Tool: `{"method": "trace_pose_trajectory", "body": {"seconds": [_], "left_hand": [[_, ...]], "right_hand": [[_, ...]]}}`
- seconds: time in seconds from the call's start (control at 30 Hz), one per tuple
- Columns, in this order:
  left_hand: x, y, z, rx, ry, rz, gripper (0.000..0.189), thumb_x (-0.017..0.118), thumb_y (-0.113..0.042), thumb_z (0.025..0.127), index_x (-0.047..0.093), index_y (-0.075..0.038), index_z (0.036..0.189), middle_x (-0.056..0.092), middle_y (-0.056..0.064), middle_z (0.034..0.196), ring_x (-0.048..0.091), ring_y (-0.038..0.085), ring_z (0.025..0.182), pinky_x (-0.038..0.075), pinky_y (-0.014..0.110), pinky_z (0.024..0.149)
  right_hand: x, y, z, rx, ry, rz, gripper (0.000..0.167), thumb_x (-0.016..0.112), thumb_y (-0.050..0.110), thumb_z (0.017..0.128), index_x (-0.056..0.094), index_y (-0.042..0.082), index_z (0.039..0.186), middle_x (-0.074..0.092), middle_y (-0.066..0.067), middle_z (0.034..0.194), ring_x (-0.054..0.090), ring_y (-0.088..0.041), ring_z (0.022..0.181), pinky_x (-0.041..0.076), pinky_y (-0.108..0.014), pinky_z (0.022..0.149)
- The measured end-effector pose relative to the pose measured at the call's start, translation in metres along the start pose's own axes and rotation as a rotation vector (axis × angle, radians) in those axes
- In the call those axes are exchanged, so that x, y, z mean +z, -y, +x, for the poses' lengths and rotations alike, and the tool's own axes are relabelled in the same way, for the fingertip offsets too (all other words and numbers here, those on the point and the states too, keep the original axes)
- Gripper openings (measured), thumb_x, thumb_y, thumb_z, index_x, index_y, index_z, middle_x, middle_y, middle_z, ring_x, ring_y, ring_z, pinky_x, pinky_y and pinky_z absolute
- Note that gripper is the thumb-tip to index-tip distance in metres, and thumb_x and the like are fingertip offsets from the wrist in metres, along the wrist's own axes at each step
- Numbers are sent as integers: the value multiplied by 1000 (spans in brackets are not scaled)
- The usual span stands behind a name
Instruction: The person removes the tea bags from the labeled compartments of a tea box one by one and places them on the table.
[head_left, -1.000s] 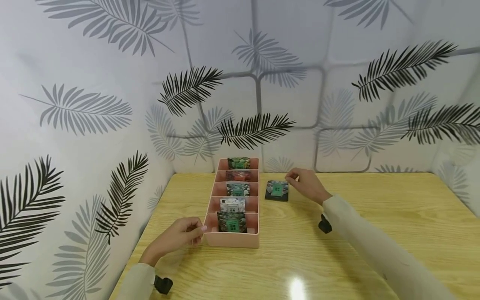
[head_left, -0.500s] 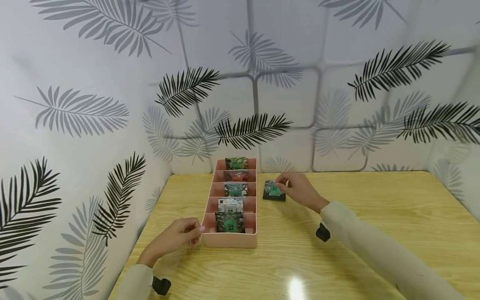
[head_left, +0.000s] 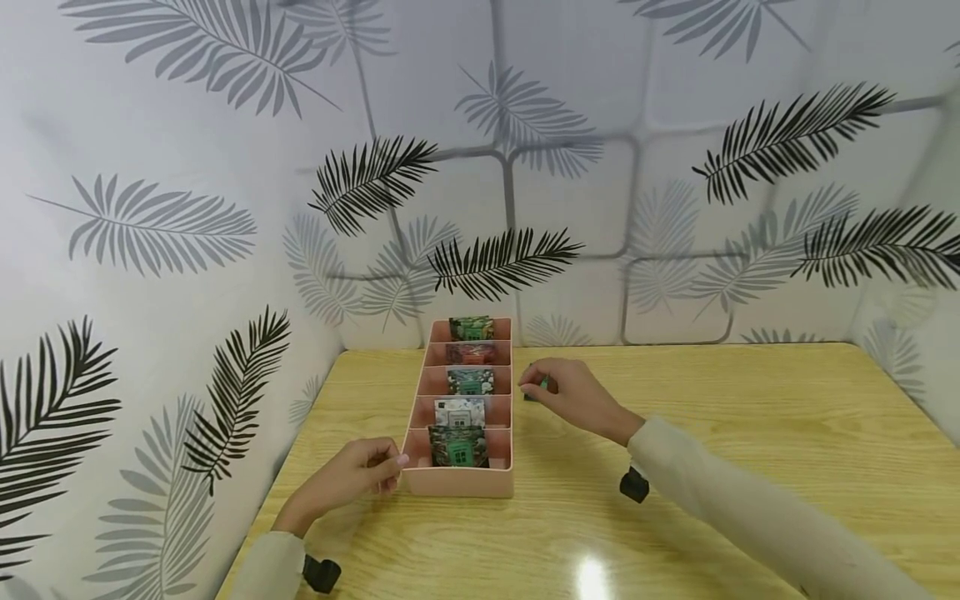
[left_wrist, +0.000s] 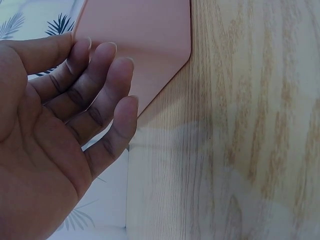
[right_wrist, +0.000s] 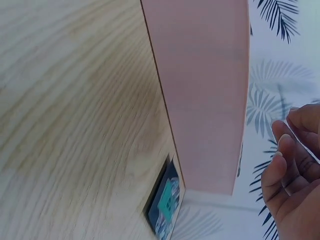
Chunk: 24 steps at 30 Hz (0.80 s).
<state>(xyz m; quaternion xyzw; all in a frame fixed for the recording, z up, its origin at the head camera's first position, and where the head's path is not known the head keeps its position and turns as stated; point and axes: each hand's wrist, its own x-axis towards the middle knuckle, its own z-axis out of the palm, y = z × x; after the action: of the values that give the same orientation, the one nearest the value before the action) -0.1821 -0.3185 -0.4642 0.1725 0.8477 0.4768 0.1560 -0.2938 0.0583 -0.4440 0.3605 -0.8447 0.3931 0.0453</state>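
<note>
While left hand (head_left: 356, 475) pinches pink box (head_left: 468, 482), right hand (head_left: 576, 396) hovers, loosely curled, empty.

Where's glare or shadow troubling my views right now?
Head: a bright white glare spot on the table, low in the picture. Left wrist: dim, the left hand in shade. Right wrist: a dark shadow along one edge of the packet.
</note>
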Motion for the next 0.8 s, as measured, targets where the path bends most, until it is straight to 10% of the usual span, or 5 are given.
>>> {"method": "trace_pose_trajectory", "body": {"seconds": [0.8], "left_hand": [[-1, -3, -2, 6, -2, 1, 39, 53, -33, 110, 63, 2, 96, 67, 21, 87, 64, 49, 79, 57, 47, 70]], "right_hand": [[42, 34, -2, -163, 108, -49, 9, 73, 18, 99, 76, 14, 106, 71, 9, 94, 58, -6, 66, 47, -23, 59]]}}
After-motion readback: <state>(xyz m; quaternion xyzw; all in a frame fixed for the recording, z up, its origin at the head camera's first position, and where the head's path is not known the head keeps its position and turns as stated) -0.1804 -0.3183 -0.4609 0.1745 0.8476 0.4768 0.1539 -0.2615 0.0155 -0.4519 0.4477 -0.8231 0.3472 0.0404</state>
